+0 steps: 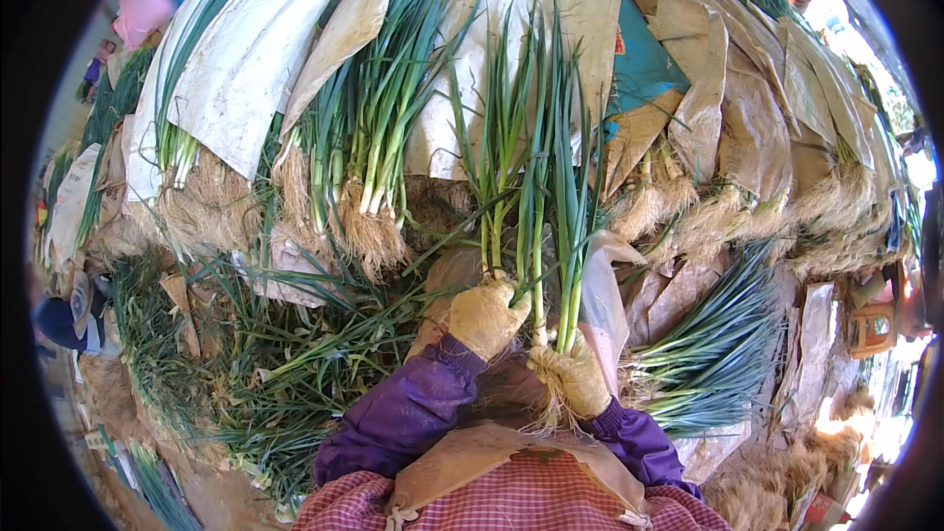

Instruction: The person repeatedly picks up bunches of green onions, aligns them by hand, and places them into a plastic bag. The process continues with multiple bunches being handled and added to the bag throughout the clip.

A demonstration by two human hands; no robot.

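Both of my hands wear yellowed work gloves below purple sleeves. My left hand [483,318] is closed at the root end of some green onion stalks [495,217], whose dark leaves point away from me. Lower and to its right, my right hand [577,377] grips more green onions [569,302] just above their roots. Pale stringy roots [549,405] hang below that hand, over my lap. The leaves of the two bunches lie side by side and partly overlap in front of a whitish woven sack [516,74].
Ahead, a long row of rooted green onions [376,140] lies under sacking [258,51]. Loose leaves [295,369] are heaped at my left. At my right a fanned pile of green onions [708,354] rests near an orange plastic stool [872,330]. Another person [144,11] is at upper left.
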